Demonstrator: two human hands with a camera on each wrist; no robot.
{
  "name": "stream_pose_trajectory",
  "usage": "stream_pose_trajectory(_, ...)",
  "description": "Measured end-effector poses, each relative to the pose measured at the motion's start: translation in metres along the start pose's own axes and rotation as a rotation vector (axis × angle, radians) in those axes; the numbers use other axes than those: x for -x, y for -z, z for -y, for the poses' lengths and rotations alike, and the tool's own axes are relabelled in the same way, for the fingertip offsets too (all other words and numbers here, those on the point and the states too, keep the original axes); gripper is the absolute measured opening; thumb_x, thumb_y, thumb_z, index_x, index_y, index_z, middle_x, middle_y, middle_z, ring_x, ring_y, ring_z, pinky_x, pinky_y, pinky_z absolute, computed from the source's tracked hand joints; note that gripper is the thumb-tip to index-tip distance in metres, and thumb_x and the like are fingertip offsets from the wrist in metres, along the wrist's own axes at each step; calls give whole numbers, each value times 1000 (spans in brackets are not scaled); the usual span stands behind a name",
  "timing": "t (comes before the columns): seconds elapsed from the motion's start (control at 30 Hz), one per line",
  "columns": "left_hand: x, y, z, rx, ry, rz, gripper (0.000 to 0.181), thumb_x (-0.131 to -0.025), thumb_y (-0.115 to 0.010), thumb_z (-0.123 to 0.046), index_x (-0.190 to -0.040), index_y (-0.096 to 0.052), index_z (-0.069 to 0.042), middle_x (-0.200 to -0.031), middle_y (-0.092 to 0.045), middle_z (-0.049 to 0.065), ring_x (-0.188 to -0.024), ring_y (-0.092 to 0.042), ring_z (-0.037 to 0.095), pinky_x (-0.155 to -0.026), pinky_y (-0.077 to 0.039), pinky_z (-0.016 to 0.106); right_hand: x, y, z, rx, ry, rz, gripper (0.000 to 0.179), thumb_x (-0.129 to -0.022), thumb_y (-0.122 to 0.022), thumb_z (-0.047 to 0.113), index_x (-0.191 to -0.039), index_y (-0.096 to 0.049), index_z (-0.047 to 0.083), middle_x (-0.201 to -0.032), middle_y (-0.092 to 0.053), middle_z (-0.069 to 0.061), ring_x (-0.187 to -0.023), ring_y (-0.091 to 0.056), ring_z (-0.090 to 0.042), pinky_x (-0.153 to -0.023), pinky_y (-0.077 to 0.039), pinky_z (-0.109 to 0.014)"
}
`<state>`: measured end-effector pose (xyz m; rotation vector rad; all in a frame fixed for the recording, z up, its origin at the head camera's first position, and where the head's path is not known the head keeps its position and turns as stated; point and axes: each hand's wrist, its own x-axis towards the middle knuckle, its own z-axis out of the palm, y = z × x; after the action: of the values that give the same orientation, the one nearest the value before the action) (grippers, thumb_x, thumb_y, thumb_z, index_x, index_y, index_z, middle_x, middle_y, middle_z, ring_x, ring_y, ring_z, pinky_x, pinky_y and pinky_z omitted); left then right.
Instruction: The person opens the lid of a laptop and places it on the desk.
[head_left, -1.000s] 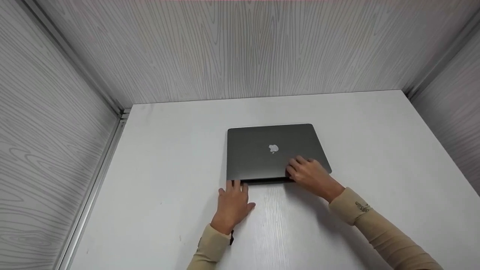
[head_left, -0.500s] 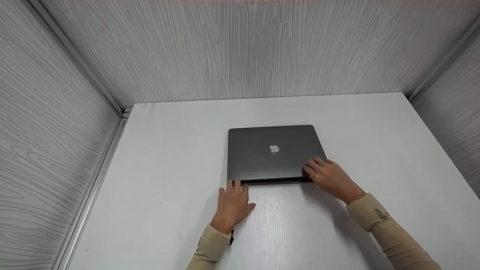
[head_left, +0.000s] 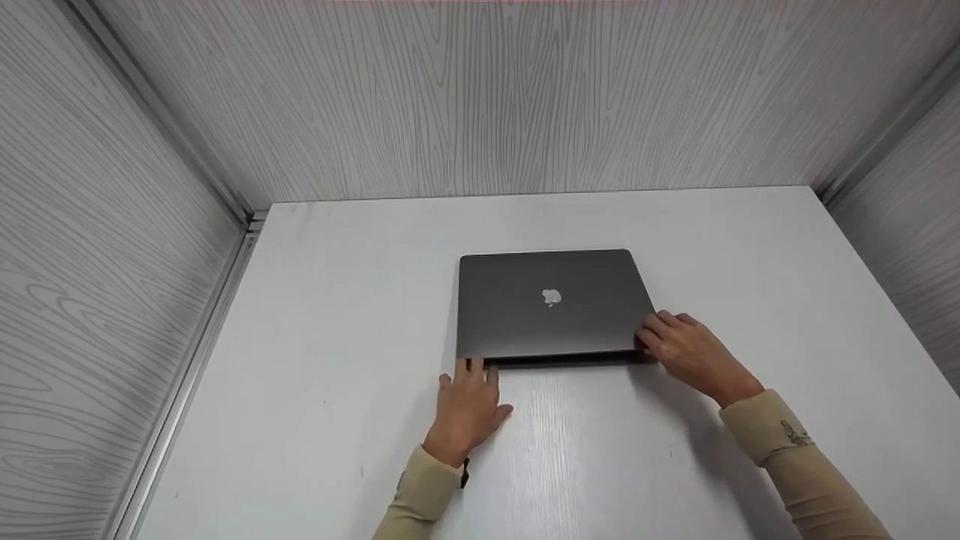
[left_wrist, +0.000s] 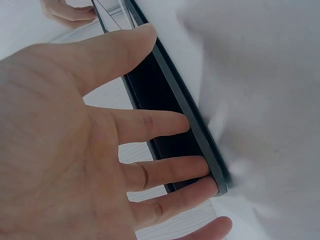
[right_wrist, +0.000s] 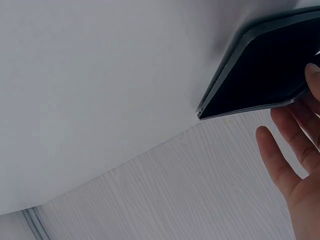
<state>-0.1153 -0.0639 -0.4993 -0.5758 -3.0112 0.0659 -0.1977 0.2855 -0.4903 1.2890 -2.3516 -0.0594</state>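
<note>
Dark grey, the laptop (head_left: 555, 330) lies on the white table (head_left: 337, 322), just right of the middle of the head view, between the two hands; its lid (head_left: 502, 300) bears a pale apple logo (head_left: 551, 298) and stands slightly apart from the base (left_wrist: 192, 112) along the near edge, where a dark gap shows. The left hand (head_left: 466, 409), low and near the centre of the frame, is at the near left corner, fingers straight and spread, gripping nothing; in the left wrist view fingertips touch the edge of the base. The right hand (head_left: 690, 356), right of centre, pinches the lid at the near right corner; at the right edge of the right wrist view, its thumb lies against the underside. A beige sleeve (head_left: 772, 435) runs to the lower right of the head view.
</note>
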Motion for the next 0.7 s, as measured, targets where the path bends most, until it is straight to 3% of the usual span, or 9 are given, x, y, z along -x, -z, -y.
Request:
stream_pose_trajectory(0.1, 0, -1, 0, -8, -5, -12, 60, -90, -74, -49, -127, -69, -2, -120, -58, 18, -112, -56, 34, -78, -56, 48, 7, 0, -4, 9, 23, -34, 18, -99, -61, 9, -102, -65, -9, -97, -62, -19, -86, -60, -34, -68, -54, -44)
stream_pose_trajectory(0.17, 0, -2, 0, -7, -5, -12, 60, -90, -74, -49, -126, -69, -2, -120, -59, 18, -112, -56, 34, -78, -56, 48, 11, 0, -6, 22, 39, -55, 33, -109, -43, 14, -104, -65, -10, -98, -62, -20, -86, -60, -34, -68, -54, -44)
stream_pose_trajectory(0.27, -1, -3, 0, 0, -1, -1, 60, -91, -73, -50, -128, -68, -2, -121, -58, 18, -112, -55, 34, -78, -55, 47, 16, -2, -8, 40, 49, -75, 54, -113, -22, 20, -104, -65, -10, -99, -62, -20, -87, -61, -35, -70, -54, -44)
stream_pose_trajectory(0.63, 0, 0, -1, 31, 21, 47, 64, -91, -73, -49, -131, -65, 0, -126, -57, 20, -117, -54, 36, -81, -54, 50, 27, -9, -8, 61, 57, -84, 57, -112, -14, 9, -107, -65, -16, -99, -60, -24, -88, -60, -35, -75, -55, -44)
stream_pose_trajectory(0.7, 0, 1, -1, 37, 22, 59, 64, -91, -73, -49, -132, -64, 0, -127, -56, 20, -117, -53, 36, -82, -54, 50, 28, -9, -7, 63, 61, -75, 37, -109, -30, -4, -108, -64, -18, -100, -60, -26, -88, -59, -36, -77, -55, -44)
